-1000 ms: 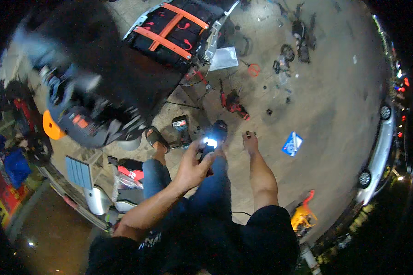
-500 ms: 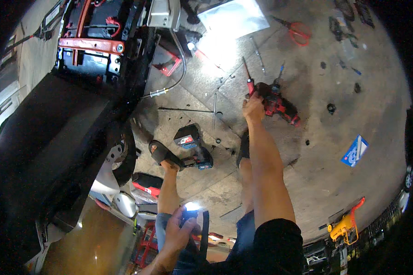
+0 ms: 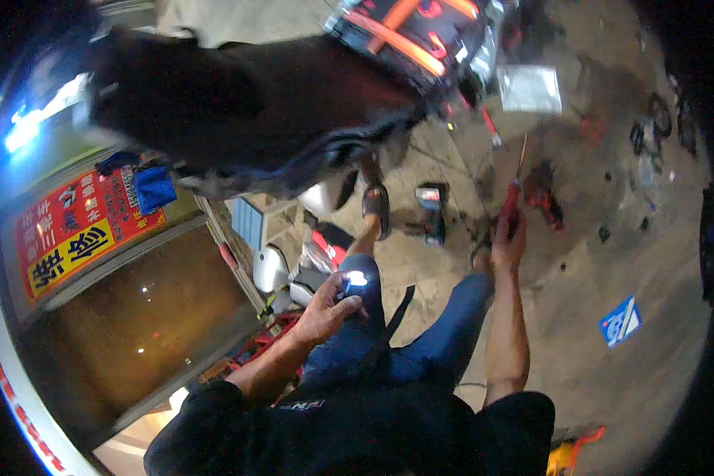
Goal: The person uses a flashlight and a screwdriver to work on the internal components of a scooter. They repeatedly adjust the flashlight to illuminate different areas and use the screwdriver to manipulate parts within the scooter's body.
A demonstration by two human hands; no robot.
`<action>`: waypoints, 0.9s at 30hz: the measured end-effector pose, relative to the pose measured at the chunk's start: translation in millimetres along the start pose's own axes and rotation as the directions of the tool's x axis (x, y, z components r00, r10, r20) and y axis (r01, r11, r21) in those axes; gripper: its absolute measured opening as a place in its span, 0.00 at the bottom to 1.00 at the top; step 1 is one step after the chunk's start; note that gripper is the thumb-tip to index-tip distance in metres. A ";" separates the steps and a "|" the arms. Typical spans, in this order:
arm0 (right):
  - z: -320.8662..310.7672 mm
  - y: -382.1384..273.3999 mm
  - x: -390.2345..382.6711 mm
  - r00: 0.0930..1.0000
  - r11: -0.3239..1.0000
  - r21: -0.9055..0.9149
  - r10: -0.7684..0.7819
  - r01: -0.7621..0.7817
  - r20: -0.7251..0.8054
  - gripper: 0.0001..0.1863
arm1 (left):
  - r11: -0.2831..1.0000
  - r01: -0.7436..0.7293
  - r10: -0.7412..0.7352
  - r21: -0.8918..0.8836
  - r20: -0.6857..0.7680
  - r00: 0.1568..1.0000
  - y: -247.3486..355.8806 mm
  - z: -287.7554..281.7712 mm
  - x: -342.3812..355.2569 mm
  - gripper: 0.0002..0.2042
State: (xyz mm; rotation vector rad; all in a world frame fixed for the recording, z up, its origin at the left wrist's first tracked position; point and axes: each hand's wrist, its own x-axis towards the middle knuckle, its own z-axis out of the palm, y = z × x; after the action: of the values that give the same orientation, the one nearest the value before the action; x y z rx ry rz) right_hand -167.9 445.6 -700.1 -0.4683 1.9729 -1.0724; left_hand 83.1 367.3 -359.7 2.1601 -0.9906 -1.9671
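Note:
My left hand [image 3: 323, 313] is closed around a small lit flashlight [image 3: 357, 279] above my left thigh. A dark strap [image 3: 401, 308] hangs beside it; where it attaches I cannot make out. My right hand [image 3: 508, 242] grips the red handle of a long screwdriver [image 3: 514, 198], its thin shaft pointing away from me. On the floor past that hand lies a red and black power tool [image 3: 543, 198], blurred. A black and blue cordless power tool [image 3: 432, 213] rests between my feet.
Across the upper left stretches a vehicle's black body [image 3: 293, 103], with an exposed compartment crossed by orange bars [image 3: 404, 47]. A clear plastic bag [image 3: 530, 89], red scissors [image 3: 593, 127] and a blue-white packet [image 3: 619, 323] lie on the floor. Glass panels [image 3: 151, 317] stand at left.
The view has swung left and back. My right hand has lifted the screwdriver from beside the red power tool and drawn it nearer. My left hand still holds the lit flashlight.

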 end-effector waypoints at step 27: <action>250.7 -595.0 -263.2 0.542 0.679 -0.072 -0.640 0.730 -0.544 0.21 | 0.858 -0.408 0.505 -0.312 0.369 0.780 346.8 -339.7 -16.7 0.05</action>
State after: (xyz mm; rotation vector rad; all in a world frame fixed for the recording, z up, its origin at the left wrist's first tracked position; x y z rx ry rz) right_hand 154.5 147.8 -158.2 -1.0077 2.1793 -2.0493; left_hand 249.4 -24.9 -126.3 1.2156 -1.1523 -2.2054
